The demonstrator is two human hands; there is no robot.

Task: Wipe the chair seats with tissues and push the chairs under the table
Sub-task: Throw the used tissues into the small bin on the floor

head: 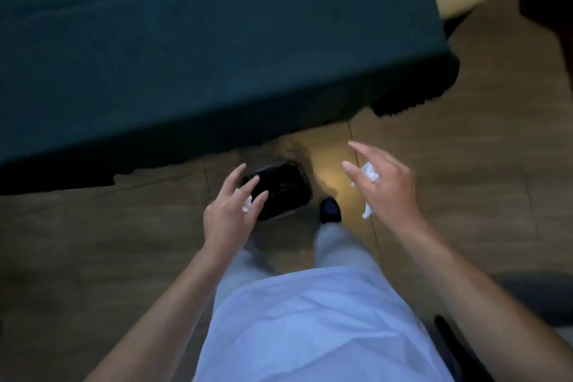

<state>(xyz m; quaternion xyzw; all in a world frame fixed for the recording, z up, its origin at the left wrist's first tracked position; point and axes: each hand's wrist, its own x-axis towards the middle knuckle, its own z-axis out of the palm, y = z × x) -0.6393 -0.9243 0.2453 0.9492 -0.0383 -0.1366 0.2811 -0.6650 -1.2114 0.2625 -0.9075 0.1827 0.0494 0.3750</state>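
My left hand [229, 214] hovers over a small black bin [280, 192] on the floor, fingers spread, with a crumpled white tissue [246, 203] against its palm. To the right of the bin, my right hand [386, 187] is held at the same height. Its fingers are also spread, and a second crumpled tissue [370, 174] is tucked under them, with a bit hanging below the palm. No chair seat or table can be told with certainty in this blurred view.
A large dark teal upholstered piece [201, 40] fills the upper left, its edge just beyond the bin. The wooden floor [480, 149] lies around it. My shoe [329, 209] stands beside the bin. A dark grey and black object [527, 298] sits at the lower right.
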